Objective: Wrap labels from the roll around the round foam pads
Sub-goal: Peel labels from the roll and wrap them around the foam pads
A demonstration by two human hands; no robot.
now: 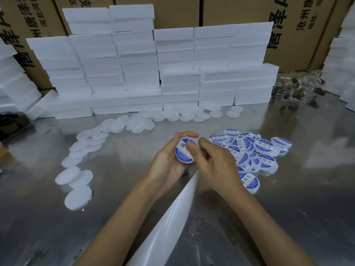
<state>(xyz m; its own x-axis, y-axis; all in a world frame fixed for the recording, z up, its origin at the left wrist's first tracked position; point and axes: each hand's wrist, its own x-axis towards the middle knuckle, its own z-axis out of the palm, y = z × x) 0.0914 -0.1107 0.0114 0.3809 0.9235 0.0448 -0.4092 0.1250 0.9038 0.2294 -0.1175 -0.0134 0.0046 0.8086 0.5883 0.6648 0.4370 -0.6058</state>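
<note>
Head view: my left hand [169, 160] cups pad [185, 150] by rim, fingers curled round it, above table [38, 217]. Right hand [215, 160] curls onto pad too, thumb [192, 148] pressing label face. Liner strip [172, 217] trails from under hands toward me; roll itself not visible. Bare pads [78, 196] left, labelled pile [249, 150] right. To do well, I judge: rub from centre outward, rotate pad in left hand, seat edges without wrinkles, then drop on pile.
</note>
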